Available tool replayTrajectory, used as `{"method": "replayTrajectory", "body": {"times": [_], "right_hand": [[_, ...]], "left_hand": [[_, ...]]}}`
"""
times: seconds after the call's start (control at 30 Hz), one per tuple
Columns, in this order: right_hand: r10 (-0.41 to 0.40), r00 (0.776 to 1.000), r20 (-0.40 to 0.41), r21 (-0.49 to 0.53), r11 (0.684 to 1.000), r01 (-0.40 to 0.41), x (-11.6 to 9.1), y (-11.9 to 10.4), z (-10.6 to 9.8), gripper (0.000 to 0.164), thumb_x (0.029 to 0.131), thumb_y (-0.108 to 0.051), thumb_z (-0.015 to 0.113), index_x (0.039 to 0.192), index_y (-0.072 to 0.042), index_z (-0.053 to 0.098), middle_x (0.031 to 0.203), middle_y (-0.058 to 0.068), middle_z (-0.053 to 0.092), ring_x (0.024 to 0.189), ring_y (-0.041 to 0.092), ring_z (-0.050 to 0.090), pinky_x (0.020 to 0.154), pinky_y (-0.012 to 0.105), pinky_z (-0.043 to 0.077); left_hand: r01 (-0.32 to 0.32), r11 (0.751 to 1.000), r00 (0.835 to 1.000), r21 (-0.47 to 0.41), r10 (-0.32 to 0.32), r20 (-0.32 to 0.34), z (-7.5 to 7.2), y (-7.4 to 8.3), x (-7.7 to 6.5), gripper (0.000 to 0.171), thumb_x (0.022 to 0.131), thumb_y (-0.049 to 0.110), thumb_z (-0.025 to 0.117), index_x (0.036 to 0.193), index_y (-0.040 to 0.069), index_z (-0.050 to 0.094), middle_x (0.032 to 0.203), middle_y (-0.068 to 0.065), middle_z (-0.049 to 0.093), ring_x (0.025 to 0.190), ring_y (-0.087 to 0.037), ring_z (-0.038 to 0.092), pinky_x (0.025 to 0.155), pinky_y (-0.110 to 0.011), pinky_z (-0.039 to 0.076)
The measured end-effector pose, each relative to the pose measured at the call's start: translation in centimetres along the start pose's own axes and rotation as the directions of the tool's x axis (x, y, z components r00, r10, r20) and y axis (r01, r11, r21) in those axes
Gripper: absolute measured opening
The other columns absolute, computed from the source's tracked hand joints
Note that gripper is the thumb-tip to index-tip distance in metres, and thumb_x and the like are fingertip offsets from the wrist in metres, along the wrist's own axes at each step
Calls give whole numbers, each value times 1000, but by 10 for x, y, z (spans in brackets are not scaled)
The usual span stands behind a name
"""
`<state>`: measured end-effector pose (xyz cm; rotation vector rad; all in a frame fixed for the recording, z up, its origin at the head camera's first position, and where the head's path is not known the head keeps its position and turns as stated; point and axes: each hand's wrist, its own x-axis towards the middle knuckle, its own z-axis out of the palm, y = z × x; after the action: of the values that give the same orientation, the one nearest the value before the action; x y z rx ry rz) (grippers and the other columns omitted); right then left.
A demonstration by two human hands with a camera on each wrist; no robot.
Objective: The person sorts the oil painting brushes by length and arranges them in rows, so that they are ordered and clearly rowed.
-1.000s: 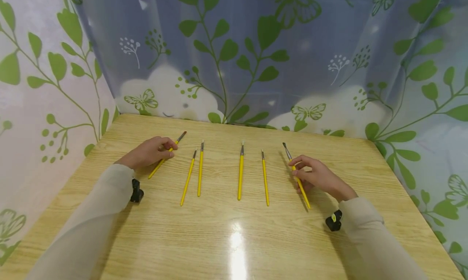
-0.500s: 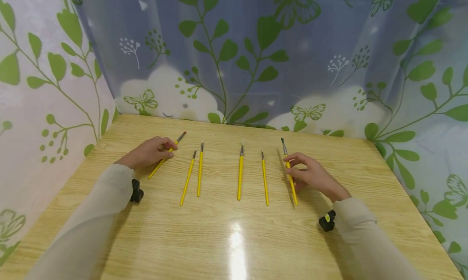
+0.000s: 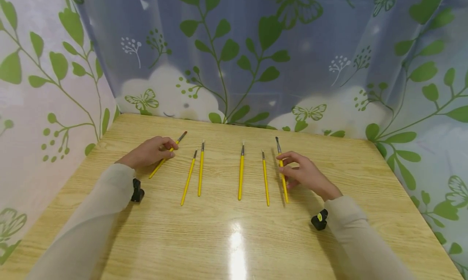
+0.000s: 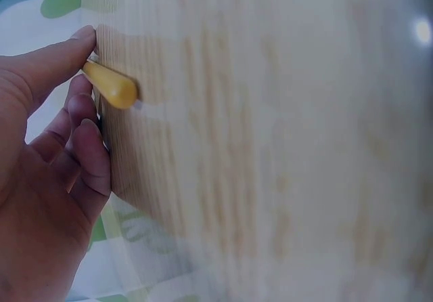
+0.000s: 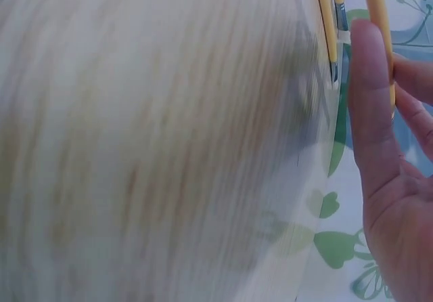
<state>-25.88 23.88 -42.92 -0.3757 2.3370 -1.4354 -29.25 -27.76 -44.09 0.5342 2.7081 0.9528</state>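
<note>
Near the table's far left, my left hand [image 3: 153,150] grips a slanted yellow paintbrush [image 3: 157,169] with dark reddish bristles. In the left wrist view its rounded handle end [image 4: 116,91] sticks out between thumb and fingers, close to the tabletop. On the right, my right hand [image 3: 305,175] pinches another yellow paintbrush [image 3: 283,186] between thumb and fingertips. That brush has dark bristles pointing away from me, and its shadow falls on the table beside it. A thinner yellow paintbrush [image 3: 265,182] lies just left of it.
Between the hands lie a thick paintbrush [image 3: 241,176] and, further left, a thin one [image 3: 188,182] beside a slightly longer one [image 3: 200,174]. The wooden table [image 3: 204,239] meets a leaf-patterned curtain [image 3: 241,68] at its back edge.
My right hand has moved left with its paintbrush, close to the thin brush, and the brush stands more upright in the head view. The left hand has stayed in place.
</note>
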Motion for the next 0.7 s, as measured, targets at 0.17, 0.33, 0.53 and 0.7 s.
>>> {"method": "replayTrajectory", "body": {"times": [0.17, 0.33, 0.53, 0.7], "right_hand": [[-11, 1000, -4, 0, 1000, 11, 4, -2, 5, 49, 111, -12, 65, 156, 1, 49, 143, 31, 51, 80, 26, 71, 70, 42, 67], [-13, 1000, -18, -10, 1000, 13, 7, -3, 10, 49, 111, -13, 66, 156, -1, 51, 140, 29, 53, 75, 25, 71, 67, 40, 66], [-9, 1000, -22, -15, 1000, 9, 11, -8, 14, 48, 111, -12, 66, 156, -2, 52, 139, 28, 54, 73, 28, 71, 67, 42, 66], [-5, 1000, -28, -24, 1000, 4, 16, -12, 19, 47, 111, -13, 66, 155, -4, 53, 138, 27, 55, 76, 29, 72, 68, 44, 67]], "left_hand": [[-1, 1000, 1000, 8, 1, 0, -1, 0, 0, 28, 111, 15, 65, 137, 2, 67, 128, -20, 67, 120, -37, 63, 104, -59, 51], [-5, 1000, 1000, 22, 5, -2, -1, -1, 1, 29, 111, 16, 66, 136, 2, 68, 129, -21, 67, 121, -38, 63, 104, -60, 51], [2, 1000, 1000, 8, -3, 5, -2, 1, 0, 30, 111, 17, 66, 138, 2, 67, 130, -21, 67, 121, -37, 62, 103, -59, 51], [-2, 1000, 1000, 2, 2, 6, -3, 2, -1, 30, 111, 17, 66, 137, 1, 67, 129, -21, 67, 120, -37, 63, 102, -59, 51]]}}
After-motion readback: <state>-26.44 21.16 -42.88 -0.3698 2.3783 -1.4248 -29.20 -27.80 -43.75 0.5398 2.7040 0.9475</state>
